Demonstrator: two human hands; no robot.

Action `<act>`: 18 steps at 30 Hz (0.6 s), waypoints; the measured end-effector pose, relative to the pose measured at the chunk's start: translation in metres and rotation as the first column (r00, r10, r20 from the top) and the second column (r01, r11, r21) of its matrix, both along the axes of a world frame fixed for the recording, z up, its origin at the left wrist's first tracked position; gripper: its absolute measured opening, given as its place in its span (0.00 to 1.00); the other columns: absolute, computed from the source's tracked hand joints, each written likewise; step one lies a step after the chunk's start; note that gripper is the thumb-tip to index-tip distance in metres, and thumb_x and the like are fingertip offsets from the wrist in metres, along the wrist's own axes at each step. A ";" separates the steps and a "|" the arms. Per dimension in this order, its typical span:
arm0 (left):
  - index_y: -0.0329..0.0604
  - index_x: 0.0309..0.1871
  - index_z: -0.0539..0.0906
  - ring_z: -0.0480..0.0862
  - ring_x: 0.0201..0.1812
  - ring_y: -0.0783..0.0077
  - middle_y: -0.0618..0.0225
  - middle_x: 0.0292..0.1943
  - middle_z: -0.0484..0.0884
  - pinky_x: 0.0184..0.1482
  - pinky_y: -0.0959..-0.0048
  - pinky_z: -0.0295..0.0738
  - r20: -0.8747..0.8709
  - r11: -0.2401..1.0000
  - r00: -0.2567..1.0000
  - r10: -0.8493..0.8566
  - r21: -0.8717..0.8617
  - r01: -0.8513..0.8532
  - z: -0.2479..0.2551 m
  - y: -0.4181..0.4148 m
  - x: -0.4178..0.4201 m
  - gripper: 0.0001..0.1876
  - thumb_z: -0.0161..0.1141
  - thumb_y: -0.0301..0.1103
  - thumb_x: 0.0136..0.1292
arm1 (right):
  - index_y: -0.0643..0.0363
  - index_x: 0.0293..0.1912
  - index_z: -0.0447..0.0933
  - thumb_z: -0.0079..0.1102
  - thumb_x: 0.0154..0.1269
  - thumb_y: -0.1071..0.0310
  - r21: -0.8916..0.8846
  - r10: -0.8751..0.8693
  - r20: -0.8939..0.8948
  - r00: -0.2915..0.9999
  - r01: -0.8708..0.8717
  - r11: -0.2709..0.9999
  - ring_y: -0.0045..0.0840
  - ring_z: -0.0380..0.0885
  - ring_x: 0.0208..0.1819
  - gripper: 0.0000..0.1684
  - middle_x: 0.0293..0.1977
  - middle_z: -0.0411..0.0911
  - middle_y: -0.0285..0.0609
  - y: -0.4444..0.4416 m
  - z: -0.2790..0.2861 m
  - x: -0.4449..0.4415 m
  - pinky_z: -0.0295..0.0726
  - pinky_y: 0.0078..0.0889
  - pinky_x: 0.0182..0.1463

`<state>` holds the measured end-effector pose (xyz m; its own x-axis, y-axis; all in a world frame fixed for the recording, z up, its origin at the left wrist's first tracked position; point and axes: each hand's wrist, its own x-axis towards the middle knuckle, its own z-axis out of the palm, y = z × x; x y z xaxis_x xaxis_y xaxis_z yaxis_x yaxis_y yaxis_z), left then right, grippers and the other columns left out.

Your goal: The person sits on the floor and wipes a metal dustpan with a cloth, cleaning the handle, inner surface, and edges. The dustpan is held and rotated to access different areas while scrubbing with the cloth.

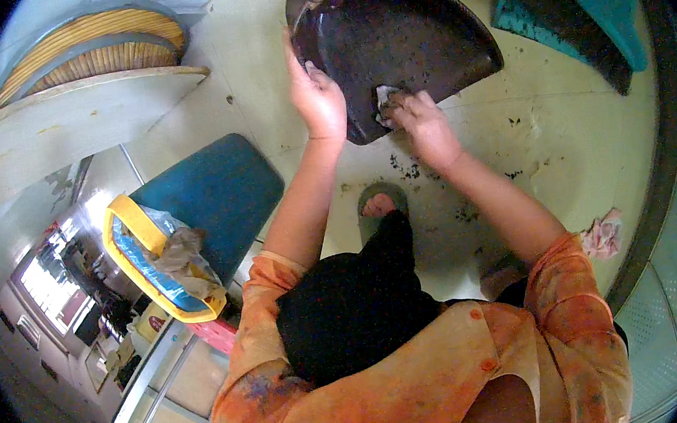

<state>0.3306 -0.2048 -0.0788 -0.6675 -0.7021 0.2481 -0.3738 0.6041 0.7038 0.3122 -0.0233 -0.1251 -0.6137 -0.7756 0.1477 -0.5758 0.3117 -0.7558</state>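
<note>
A dark long-handled dustpan [406,34] is tilted so that its inner face shows, with specks of dirt on it. My left hand [319,98] grips its left side wall, the thumb over the edge. Near the pan's front lip, my right hand [418,114] pinches a crumpled white tissue [385,102] with dark stains, pressed against the plastic. The right fingers look blurred. Black crumbs of dirt [405,167] lie on the pale tiled floor [492,131] below the lip.
A teal broom [566,10] with dark bristles lies at upper right. To the left stands a blue bin [211,194] with a yellow rim, a bag and crumpled paper. Another crumpled tissue [603,234] lies on the floor at right. A white shelf [77,116] borders the left.
</note>
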 end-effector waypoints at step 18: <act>0.46 0.73 0.61 0.83 0.48 0.56 0.46 0.57 0.78 0.50 0.70 0.77 0.073 0.999 0.997 0.031 0.006 -0.032 0.002 0.003 0.004 0.35 0.44 0.13 0.61 | 0.60 0.43 0.80 0.54 0.51 0.77 0.052 0.019 -0.115 0.993 -0.014 0.999 0.41 0.75 0.49 0.17 0.47 0.78 0.48 -0.012 -0.003 -0.031 0.79 0.37 0.52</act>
